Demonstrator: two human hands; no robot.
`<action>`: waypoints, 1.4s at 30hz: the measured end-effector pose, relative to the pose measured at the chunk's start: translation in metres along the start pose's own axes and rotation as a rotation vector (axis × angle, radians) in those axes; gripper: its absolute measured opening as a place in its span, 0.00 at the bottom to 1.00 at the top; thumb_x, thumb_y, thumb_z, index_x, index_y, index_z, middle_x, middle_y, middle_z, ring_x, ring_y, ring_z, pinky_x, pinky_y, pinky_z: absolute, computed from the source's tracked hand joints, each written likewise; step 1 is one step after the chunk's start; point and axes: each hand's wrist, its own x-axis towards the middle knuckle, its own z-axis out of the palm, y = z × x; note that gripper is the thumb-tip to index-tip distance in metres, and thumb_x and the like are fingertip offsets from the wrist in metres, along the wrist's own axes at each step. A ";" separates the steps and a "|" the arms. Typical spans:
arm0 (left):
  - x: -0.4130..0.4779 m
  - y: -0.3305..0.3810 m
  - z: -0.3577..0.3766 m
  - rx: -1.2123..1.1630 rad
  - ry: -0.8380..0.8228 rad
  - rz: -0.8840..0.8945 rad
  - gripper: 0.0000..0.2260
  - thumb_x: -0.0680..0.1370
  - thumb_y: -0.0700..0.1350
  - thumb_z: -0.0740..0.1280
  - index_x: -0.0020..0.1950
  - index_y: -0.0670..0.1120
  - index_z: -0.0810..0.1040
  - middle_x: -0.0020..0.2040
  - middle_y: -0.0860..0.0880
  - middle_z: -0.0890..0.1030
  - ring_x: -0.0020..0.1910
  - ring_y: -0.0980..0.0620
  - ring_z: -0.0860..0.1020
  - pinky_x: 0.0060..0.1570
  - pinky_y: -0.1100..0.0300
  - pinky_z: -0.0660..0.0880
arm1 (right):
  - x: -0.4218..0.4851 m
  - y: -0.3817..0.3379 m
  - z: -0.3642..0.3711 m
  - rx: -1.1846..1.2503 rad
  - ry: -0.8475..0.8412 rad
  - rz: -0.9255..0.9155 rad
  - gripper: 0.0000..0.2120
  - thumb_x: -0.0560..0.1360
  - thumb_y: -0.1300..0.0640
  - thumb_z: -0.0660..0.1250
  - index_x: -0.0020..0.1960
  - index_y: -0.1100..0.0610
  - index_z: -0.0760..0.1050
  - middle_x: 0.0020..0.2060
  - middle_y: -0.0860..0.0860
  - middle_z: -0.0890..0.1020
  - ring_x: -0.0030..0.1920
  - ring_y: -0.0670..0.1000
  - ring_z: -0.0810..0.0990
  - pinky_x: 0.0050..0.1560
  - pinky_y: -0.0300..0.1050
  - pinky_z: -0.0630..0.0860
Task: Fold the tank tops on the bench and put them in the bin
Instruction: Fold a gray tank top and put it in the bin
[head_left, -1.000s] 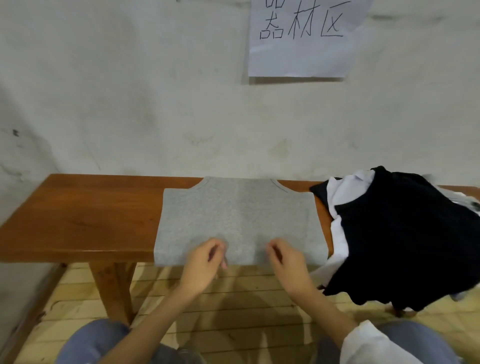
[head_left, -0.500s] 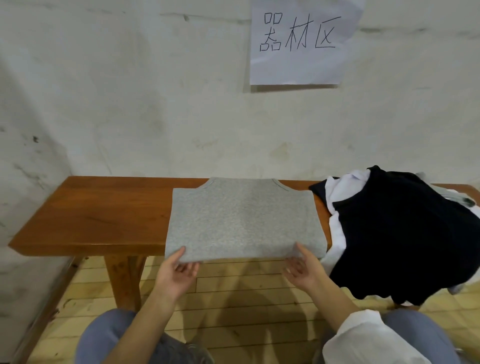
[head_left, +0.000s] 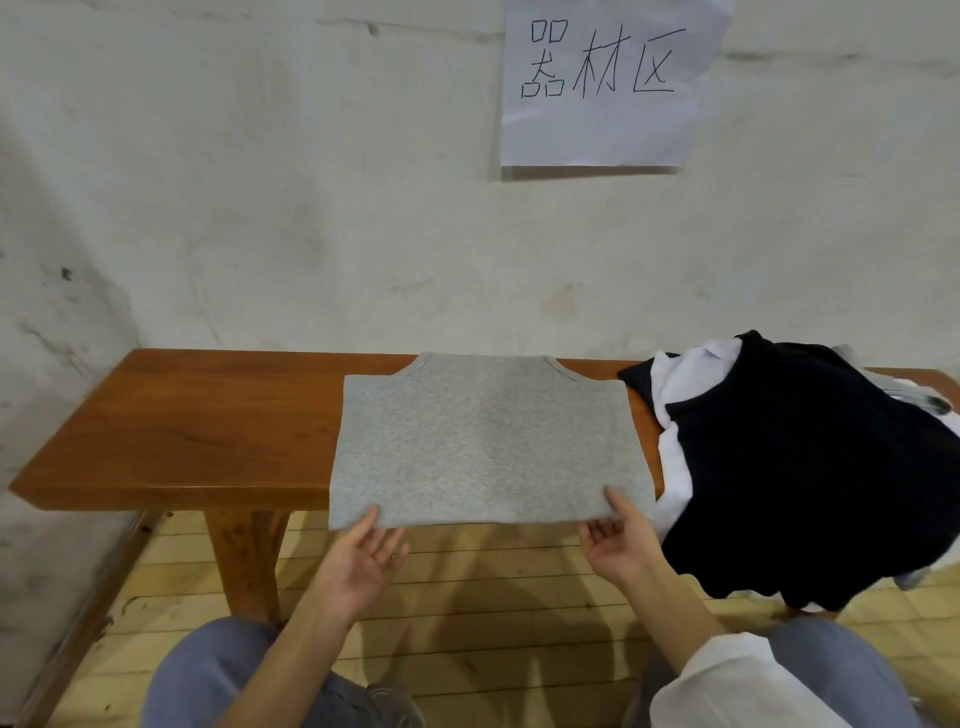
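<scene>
A grey tank top (head_left: 488, 441) lies flat on the wooden bench (head_left: 208, 436), folded into a rectangle, with its near hem hanging over the front edge. My left hand (head_left: 363, 556) is palm up at the hem's left corner, thumb on top of the cloth and fingers at its underside. At the right corner my right hand (head_left: 618, 540) pinches the hem the same way. A heap of black and white tank tops (head_left: 810, 467) covers the bench's right end and hangs over its edge. No bin is in view.
A plastered wall rises right behind the bench, with a paper sign (head_left: 602, 83) taped to it. A bench leg (head_left: 244, 561) stands below the left half. My knees in blue jeans are at the bottom, above a wooden slat floor (head_left: 493, 613).
My hands slid apart from the middle of the near hem to its two corners and turned palm up, thumbs on the cloth. The view has shifted a little.
</scene>
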 end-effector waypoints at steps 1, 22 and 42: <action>-0.001 0.001 0.006 -0.041 0.008 0.003 0.09 0.78 0.42 0.64 0.58 0.47 0.75 0.56 0.44 0.80 0.61 0.45 0.75 0.59 0.50 0.71 | -0.001 -0.001 0.002 -0.012 0.007 -0.016 0.04 0.74 0.61 0.69 0.45 0.59 0.73 0.31 0.54 0.81 0.33 0.51 0.82 0.44 0.45 0.79; -0.122 0.045 0.107 0.134 0.299 0.841 0.08 0.82 0.49 0.58 0.53 0.45 0.71 0.42 0.52 0.74 0.41 0.57 0.75 0.38 0.64 0.71 | -0.130 -0.013 0.055 -0.254 0.182 -0.863 0.20 0.82 0.48 0.54 0.67 0.61 0.67 0.49 0.53 0.75 0.44 0.48 0.74 0.38 0.37 0.70; -0.108 0.044 0.120 0.189 0.258 1.016 0.10 0.83 0.51 0.56 0.48 0.48 0.73 0.41 0.52 0.77 0.41 0.57 0.78 0.41 0.61 0.75 | -0.118 -0.025 0.059 -0.292 0.217 -0.951 0.13 0.81 0.46 0.56 0.44 0.52 0.71 0.39 0.49 0.76 0.41 0.48 0.76 0.42 0.43 0.74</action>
